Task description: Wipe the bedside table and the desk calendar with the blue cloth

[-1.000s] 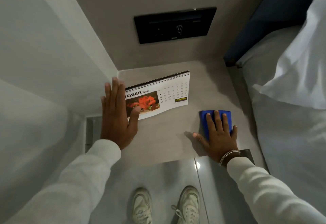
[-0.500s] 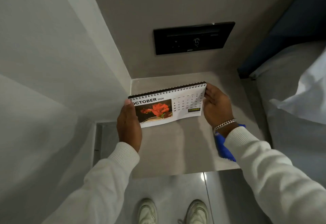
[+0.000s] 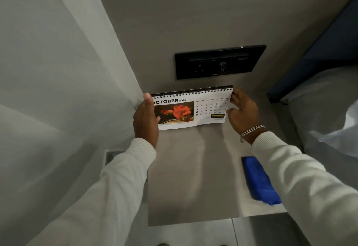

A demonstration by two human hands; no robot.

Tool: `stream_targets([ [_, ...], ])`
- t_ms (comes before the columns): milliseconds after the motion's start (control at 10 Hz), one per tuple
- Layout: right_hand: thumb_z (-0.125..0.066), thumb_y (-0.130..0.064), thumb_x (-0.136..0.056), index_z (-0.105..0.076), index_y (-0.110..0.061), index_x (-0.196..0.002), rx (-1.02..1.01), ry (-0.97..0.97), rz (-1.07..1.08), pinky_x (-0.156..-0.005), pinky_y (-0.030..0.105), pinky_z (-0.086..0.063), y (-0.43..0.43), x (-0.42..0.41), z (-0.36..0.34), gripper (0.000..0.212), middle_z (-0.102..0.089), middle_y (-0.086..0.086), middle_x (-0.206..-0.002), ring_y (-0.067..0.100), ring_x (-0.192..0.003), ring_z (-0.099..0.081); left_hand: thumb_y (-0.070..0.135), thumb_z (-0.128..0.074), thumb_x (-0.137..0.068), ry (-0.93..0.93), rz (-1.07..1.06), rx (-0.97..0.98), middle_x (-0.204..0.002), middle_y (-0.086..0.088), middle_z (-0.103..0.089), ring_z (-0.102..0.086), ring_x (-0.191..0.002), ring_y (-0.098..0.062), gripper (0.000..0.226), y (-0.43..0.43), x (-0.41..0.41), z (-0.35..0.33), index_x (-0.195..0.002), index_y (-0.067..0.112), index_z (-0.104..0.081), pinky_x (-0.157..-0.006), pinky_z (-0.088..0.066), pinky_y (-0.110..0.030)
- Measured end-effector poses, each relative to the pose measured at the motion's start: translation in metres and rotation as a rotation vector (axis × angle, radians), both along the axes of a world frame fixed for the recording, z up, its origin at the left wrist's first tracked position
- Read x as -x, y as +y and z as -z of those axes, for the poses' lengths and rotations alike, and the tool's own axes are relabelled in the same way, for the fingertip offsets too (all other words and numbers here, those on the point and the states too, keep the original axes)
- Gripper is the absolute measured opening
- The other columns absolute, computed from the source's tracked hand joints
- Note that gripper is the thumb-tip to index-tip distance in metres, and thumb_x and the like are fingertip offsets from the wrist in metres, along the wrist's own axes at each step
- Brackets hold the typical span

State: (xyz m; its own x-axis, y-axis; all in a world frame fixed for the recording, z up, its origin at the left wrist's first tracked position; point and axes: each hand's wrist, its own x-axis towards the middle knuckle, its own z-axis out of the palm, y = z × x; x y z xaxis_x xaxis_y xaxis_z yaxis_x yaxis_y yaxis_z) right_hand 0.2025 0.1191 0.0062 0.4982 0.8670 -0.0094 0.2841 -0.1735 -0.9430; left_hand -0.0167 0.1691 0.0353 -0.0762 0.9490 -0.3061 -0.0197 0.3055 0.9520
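A spiral-bound desk calendar (image 3: pixel 190 108) showing October 2026 with a red flower picture is held up above the back of the grey bedside table (image 3: pixel 193 178). My left hand (image 3: pixel 145 119) grips its left edge, thumb on the front. My right hand (image 3: pixel 243 111) holds its right edge with the fingers spread. The blue cloth (image 3: pixel 258 181) lies folded on the table's near right part, half hidden under my right sleeve, with neither hand on it.
A black switch and socket panel (image 3: pixel 219 62) sits on the wall just behind the calendar. A grey wall (image 3: pixel 67 71) closes the left side. A bed with white linen (image 3: pixel 325 114) and a dark blue headboard (image 3: pixel 317 59) borders the right.
My right hand let go of the blue cloth and both hands took the calendar by its edges and lifted it off the table towards the wall. The cloth stayed on the table.
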Motion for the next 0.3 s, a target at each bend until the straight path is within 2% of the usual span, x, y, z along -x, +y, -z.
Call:
stream_targets([
  [100, -0.046, 0.014, -0.076, -0.050, -0.016, -0.129, 0.053, -0.016, 0.003, -0.079, 0.012, -0.049, -0.006, 0.002, 0.000, 0.062, -0.057, -0.007, -0.118, 0.014, -0.116, -0.055, 0.055, -0.033, -0.098, 0.027, 0.035, 0.006, -0.118, 0.005, -0.062, -0.055, -0.107, -0.012, 0.033, -0.006, 0.001, 0.003, -0.104, 0.034, -0.058, -0.093, -0.047, -0.036],
  [200, -0.053, 0.007, -0.079, -0.041, -0.016, -0.138, 0.096, 0.005, -0.001, -0.099, 0.034, -0.046, -0.005, -0.001, -0.003, 0.065, -0.054, 0.000, -0.135, 0.019, -0.127, -0.050, 0.053, -0.033, -0.099, 0.076, 0.069, -0.017, -0.103, 0.011, -0.063, -0.058, -0.095, -0.007, 0.029, -0.006, 0.003, -0.002, -0.092, 0.040, -0.058, -0.090, -0.045, -0.035],
  [300, -0.064, -0.010, -0.083, -0.036, -0.016, -0.142, 0.024, -0.179, 0.022, -0.093, 0.029, -0.044, -0.017, -0.001, -0.039, 0.065, -0.055, 0.007, -0.134, 0.020, -0.119, -0.053, 0.054, -0.041, -0.096, 0.262, 0.127, -0.106, -0.123, -0.010, -0.064, -0.059, -0.115, -0.028, 0.047, -0.010, 0.005, -0.024, -0.118, 0.018, -0.061, -0.093, -0.045, -0.032],
])
